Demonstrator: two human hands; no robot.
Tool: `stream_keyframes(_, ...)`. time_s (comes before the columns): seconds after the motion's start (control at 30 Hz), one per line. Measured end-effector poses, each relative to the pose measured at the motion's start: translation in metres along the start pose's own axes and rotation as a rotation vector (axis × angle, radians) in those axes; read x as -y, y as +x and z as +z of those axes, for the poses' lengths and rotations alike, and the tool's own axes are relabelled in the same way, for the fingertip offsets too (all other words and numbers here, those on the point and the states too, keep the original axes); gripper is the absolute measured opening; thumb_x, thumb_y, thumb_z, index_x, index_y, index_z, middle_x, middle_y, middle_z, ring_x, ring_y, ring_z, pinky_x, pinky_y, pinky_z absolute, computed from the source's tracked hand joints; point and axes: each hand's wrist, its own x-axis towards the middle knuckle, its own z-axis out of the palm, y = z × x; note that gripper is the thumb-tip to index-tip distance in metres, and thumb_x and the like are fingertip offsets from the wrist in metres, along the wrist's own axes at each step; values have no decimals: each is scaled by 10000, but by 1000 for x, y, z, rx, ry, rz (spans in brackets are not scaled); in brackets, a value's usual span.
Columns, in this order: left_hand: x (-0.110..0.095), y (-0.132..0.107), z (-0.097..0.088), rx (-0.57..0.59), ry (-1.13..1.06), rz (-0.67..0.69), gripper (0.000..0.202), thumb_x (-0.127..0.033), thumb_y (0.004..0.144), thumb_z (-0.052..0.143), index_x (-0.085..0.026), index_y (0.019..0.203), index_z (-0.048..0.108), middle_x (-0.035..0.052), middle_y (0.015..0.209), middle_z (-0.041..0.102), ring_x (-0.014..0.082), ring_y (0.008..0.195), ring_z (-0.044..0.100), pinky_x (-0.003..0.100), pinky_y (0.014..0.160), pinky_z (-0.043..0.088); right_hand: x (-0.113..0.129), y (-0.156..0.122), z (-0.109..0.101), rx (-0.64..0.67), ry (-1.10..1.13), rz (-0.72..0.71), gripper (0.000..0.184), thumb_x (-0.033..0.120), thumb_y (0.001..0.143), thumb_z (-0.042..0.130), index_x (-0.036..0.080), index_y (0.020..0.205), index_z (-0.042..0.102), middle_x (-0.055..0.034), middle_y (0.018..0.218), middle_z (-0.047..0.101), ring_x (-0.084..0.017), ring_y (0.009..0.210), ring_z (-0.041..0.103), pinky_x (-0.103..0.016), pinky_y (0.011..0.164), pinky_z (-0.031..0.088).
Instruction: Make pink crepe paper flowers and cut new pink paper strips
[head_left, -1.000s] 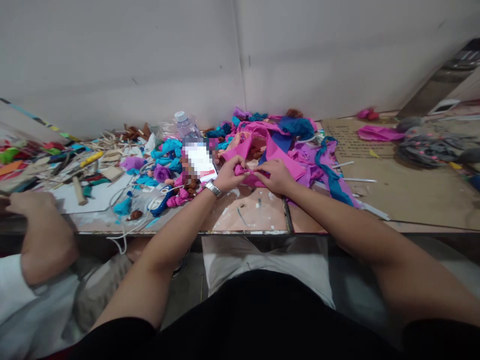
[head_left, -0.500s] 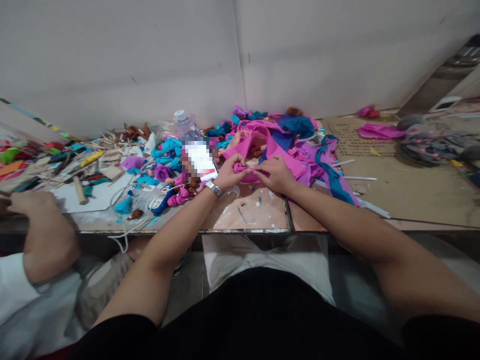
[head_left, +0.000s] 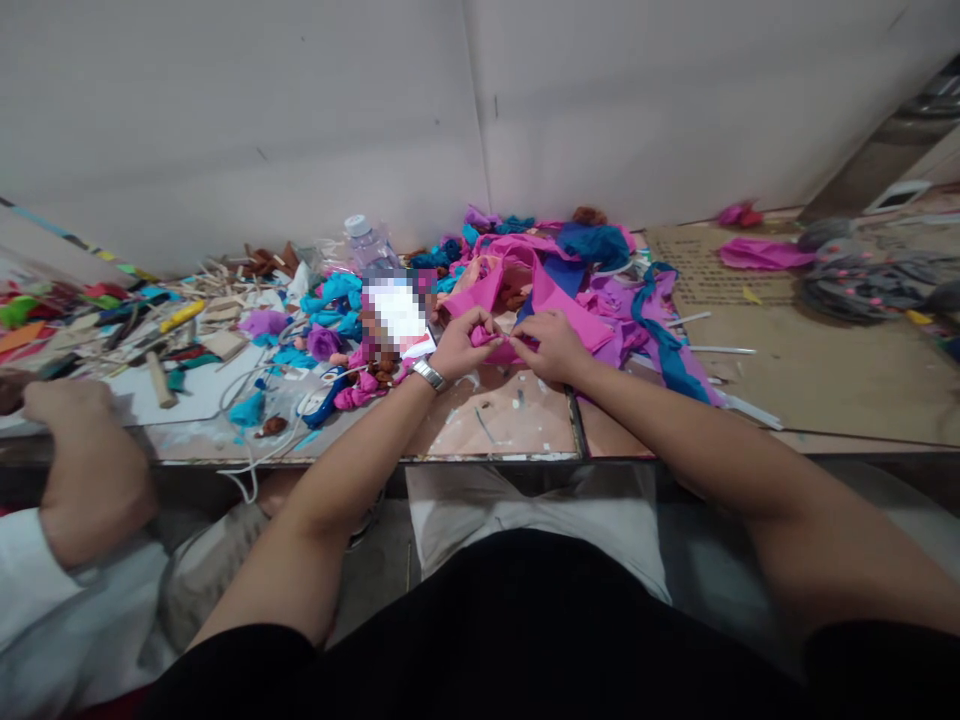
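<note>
My left hand (head_left: 463, 345), with a metal-banded watch (head_left: 428, 375) at the wrist, is closed on a crumpled piece of pink crepe paper (head_left: 481, 335). Close by on the right, my right hand (head_left: 553, 346) pinches at the end of the same piece, thumb and fingertips together. The exact pinch is too small to make out. Just behind both hands stand folded pink sheets (head_left: 566, 312) with brown crumpled bits (head_left: 514, 298) among them. Left of my left hand lies a phone (head_left: 401, 318) with a lit, blurred screen.
A capped plastic bottle (head_left: 369, 243) stands behind the phone. Blue and purple crumpled paper (head_left: 334, 300) lies to the left, near wooden pieces (head_left: 159, 380). Cardboard (head_left: 810, 390) covers the right side, with a grey bundle (head_left: 851, 285) on it. At far left is another person's arm (head_left: 94, 460).
My fingertips have shifted slightly at the pink paper, and more of the crumpled piece shows in my left hand. The other person's hand at the left has moved a little.
</note>
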Motion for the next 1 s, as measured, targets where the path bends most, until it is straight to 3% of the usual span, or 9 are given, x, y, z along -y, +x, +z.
stream_keyframes(0.2, 0, 0, 1, -2, 18, 9, 287, -342, 881, 804, -208, 895, 551, 20, 914, 705, 159, 832, 655, 309, 816, 529, 1, 0, -1, -6, 30, -6, 205, 352, 1011, 629, 212, 918, 746, -75, 932, 813, -270, 945, 694, -435, 915, 336)
stream_keyframes(0.43, -3, 3, -1, -82, 27, -41, 290, -369, 840, 824, -206, 904, 593, 17, 902, 675, 174, 845, 642, 325, 828, 529, 1, 1, -2, -19, 31, 16, 181, 309, 998, 615, 222, 870, 710, -72, 913, 801, -268, 918, 697, -443, 927, 364)
stream_keyframes(0.53, -1, 4, -2, -107, 33, -82, 327, -407, 826, 841, -208, 905, 594, 9, 898, 660, 178, 855, 629, 327, 841, 523, 3, 1, -5, -14, 51, 2, 152, 353, 975, 677, 225, 1027, 741, -88, 1046, 827, -302, 1006, 715, -456, 950, 373)
stream_keyframes(0.67, 3, 4, 1, -86, -58, -173, 388, -454, 798, 869, -207, 894, 586, 4, 899, 643, 170, 842, 610, 308, 803, 514, 4, 0, -6, 3, 51, -48, 270, 336, 969, 698, 226, 1210, 748, -104, 1201, 833, -328, 1109, 721, -472, 984, 378)
stream_keyframes(0.8, 2, 4, 4, -67, -144, -223, 435, -487, 776, 884, -205, 887, 573, 1, 886, 637, 162, 826, 603, 295, 784, 510, 1, 1, -4, -5, 20, -63, 208, 328, 1024, 643, 236, 1132, 794, -85, 1132, 852, -307, 1061, 722, -473, 981, 373)
stream_keyframes(1.0, -3, 4, 4, -125, -120, -187, 376, -390, 746, 884, -200, 889, 592, -2, 883, 644, 154, 818, 588, 283, 772, 496, -2, 2, -3, -49, 31, -53, 203, 338, 1032, 654, 236, 1089, 820, -81, 1060, 857, -294, 1016, 726, -459, 947, 389)
